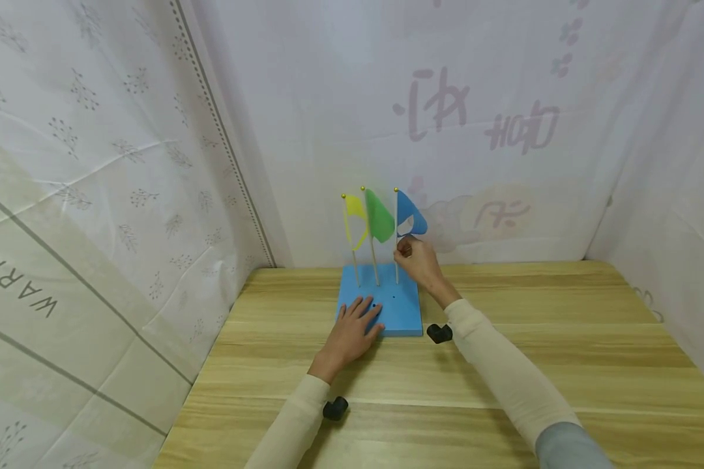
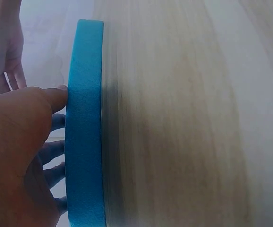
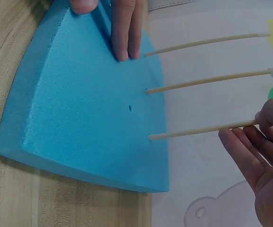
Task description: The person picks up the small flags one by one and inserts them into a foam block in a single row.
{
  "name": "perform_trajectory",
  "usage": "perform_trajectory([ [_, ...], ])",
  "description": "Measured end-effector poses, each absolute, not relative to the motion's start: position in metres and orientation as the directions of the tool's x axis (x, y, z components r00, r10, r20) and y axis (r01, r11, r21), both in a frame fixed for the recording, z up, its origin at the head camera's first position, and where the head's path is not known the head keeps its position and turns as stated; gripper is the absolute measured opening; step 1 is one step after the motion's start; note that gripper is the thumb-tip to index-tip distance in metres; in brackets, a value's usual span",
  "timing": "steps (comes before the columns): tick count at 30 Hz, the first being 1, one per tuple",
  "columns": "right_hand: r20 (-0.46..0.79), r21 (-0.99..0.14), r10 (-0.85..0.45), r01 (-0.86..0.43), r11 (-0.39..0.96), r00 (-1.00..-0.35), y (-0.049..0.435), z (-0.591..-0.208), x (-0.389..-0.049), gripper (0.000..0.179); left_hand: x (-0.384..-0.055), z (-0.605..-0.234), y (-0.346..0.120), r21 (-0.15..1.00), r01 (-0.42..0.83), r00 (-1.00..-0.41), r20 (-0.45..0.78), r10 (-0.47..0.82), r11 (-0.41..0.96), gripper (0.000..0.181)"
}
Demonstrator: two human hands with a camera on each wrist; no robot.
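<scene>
Three small flags on thin wooden sticks stand in a blue foam board (image 1: 401, 316): a yellow flag (image 1: 356, 207), a green flag (image 1: 379, 218) and a blue flag (image 1: 407, 210), each topped by a gold bead. My right hand (image 1: 419, 262) pinches the blue flag's stick (image 3: 198, 131) between thumb and fingers, below the cloth. That stick's lower end is in the board. My left hand (image 1: 352, 331) lies with spread fingers on the board's front left part. In the left wrist view, the thumb (image 2: 56, 97) touches the foam's edge.
Small holes (image 3: 130, 108) show in the board's top. The board rests on a wood-grain table (image 1: 504, 365) near its back edge. A printed white curtain (image 1: 328, 98) hangs behind and on both sides. Black wrist cameras (image 1: 440, 333) sit beside the sleeves.
</scene>
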State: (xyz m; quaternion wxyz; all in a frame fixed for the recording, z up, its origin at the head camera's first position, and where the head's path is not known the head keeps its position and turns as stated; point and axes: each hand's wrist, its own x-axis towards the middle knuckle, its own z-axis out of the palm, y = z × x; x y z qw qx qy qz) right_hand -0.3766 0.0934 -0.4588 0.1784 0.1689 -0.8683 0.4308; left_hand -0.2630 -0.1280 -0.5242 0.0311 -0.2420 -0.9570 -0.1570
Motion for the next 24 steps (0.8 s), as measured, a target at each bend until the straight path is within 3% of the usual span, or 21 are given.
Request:
perform_trajectory([
  [24, 0.393, -0.715, -0.127, -0.39, 0.58, -0.911, 0.113, -0.459, -0.371, 0.012, -0.266, -0.52, -0.13, 0.247, 0.465, -0.885, 0.102, 0.454, 0.85, 0.057],
])
